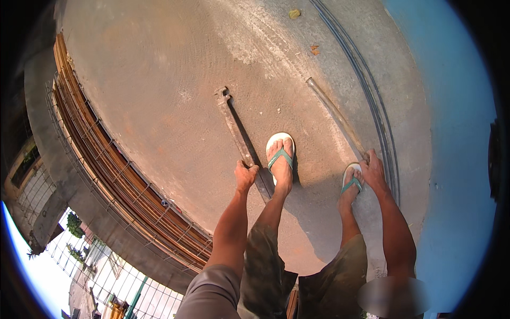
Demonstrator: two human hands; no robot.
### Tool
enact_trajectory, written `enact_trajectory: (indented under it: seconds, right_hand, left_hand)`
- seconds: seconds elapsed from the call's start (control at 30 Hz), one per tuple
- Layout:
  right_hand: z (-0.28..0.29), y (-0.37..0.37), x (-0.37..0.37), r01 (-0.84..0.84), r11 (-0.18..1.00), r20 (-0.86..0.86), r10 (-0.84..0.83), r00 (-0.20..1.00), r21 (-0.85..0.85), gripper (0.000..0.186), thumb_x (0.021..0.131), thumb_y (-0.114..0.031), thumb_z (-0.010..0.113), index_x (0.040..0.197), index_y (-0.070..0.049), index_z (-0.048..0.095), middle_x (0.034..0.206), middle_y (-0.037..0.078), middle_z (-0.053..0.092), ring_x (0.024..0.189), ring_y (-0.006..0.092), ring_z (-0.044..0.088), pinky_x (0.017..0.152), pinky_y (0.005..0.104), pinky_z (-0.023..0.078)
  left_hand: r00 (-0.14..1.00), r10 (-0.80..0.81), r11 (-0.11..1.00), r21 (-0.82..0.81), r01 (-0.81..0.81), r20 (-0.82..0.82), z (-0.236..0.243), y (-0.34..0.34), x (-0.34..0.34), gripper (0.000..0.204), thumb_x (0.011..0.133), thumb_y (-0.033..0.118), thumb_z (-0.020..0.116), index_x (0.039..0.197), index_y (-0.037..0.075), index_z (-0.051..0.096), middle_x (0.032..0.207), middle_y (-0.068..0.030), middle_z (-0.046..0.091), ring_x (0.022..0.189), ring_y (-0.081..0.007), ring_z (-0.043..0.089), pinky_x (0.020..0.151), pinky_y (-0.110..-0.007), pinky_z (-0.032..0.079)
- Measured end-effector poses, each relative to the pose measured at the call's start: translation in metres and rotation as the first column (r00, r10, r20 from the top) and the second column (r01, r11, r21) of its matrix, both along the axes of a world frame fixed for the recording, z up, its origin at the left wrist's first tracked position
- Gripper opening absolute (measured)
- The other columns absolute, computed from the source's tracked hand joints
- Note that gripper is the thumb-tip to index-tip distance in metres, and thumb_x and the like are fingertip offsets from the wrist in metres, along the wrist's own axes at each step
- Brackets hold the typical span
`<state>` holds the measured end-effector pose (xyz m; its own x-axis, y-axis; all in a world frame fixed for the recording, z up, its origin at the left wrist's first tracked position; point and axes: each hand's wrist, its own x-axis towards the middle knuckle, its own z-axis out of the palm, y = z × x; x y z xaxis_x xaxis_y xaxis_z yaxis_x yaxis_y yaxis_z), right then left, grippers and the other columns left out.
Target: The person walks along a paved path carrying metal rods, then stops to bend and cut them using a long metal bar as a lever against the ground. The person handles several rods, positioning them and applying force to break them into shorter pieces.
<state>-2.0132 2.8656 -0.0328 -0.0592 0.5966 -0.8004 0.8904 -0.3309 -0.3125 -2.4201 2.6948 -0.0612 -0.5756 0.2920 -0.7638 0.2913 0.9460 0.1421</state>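
Observation:
My left hand (246, 175) is closed round a long, flat, rusty metal bar (235, 130). Its far end is a notched head like that of a rebar bending wrench, and its near end passes behind my left leg. On the other side, my right hand (374, 170) grips the near end of a dull metal pipe (336, 114), which slants away to the far left. Between the two tools are my feet in white flip-flops (280, 151) with green straps. The fingers of my right hand are partly hidden.
Several thin dark rods (366, 80) lie along the right, beside a blue wall (457, 133). To the left are long rusty bars (106, 141) with wire mesh (85, 165) along them. Two dry leaves (295, 14) lie on the dusty concrete floor (159, 80) at the far side.

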Motion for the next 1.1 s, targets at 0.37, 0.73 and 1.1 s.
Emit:
enact_trajectory:
  seconds: [0.37,0.73,1.1]
  right_hand:
    - [0.175,0.051,-0.010,0.018,0.994,0.009,-0.019,1.000,0.104,0.026,0.082,-0.022,0.065,0.086,-0.001,0.050,0.072,0.024,0.058,0.075,0.0420,0.061,0.065,0.0456,0.046]
    - [0.102,0.209,-0.053,0.043,0.966,0.133,-0.080,0.988,0.256,0.035,0.089,-0.027,0.057,0.108,0.002,0.051,0.088,0.025,0.063,0.085,0.0412,0.062,0.073,0.0469,0.048]
    - [-0.047,0.279,-0.036,-0.148,0.916,0.427,-0.028,0.904,0.372,0.040,0.093,-0.022,0.053,0.123,0.003,0.044,0.116,0.022,0.048,0.110,0.0343,0.050,0.089,0.0427,0.045]
  left_hand:
    - [0.794,0.425,0.894,-0.063,-0.444,0.434,0.172,0.032,-0.083,0.033,0.075,0.014,0.060,0.102,-0.001,0.047,0.073,-0.0082,0.053,0.056,-0.0173,0.056,0.051,-0.032,0.050]
    - [0.667,0.391,0.810,0.107,-0.576,0.634,0.405,0.168,-0.100,0.094,0.068,-0.008,0.064,0.148,0.009,0.019,0.136,-0.0227,0.042,0.083,-0.0267,0.064,0.063,-0.035,0.056]
    - [0.610,0.150,0.227,0.574,-0.787,0.778,0.370,0.301,-0.123,0.062,0.079,0.035,0.070,0.129,0.005,0.050,0.143,-0.0176,0.036,0.128,-0.0453,0.037,0.106,-0.053,0.033]
